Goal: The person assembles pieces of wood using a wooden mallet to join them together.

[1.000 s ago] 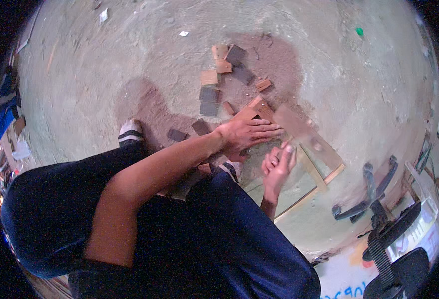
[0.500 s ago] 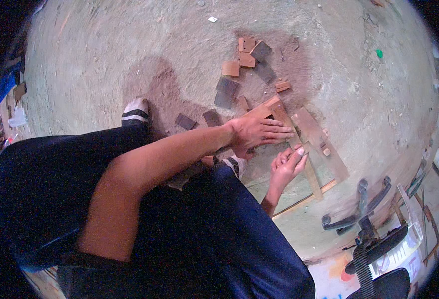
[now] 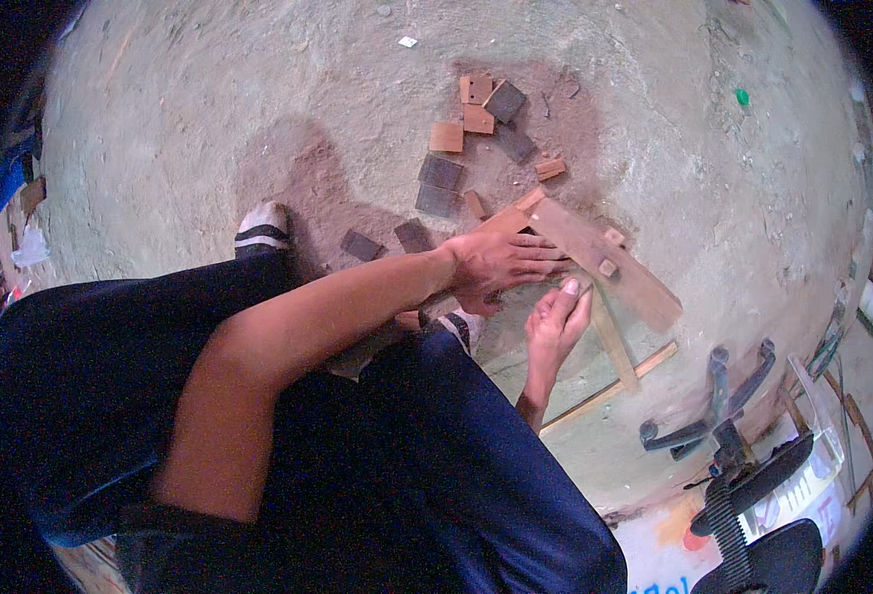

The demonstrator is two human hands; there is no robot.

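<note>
My left hand [image 3: 506, 265] lies flat, fingers stretched out, on the upper left part of a light wooden frame [image 3: 615, 346] on the floor. Close by, my right hand [image 3: 555, 322] is closed, thumb pressed against the curled fingers; what it grips, if anything, is too small to make out. A wide wooden board [image 3: 605, 262] slants down to the right just beyond my fingertips, across the frame's upper part. On the board sits a small wood block [image 3: 609, 267]. The frame's lower strip [image 3: 610, 386] runs out to the right of my right wrist.
Several brown and dark wood blocks [image 3: 446, 137] lie scattered on the dusty floor [image 3: 357, 89] beyond my hands. Two dark blocks [image 3: 361, 246] are near my left foot [image 3: 263, 228]. A wheeled chair base [image 3: 718, 406] stands at the lower right.
The wide board has shifted left and turned, so it now covers the frame's upper part. The right hand has moved slightly left. My left hand stays flat on the wood.
</note>
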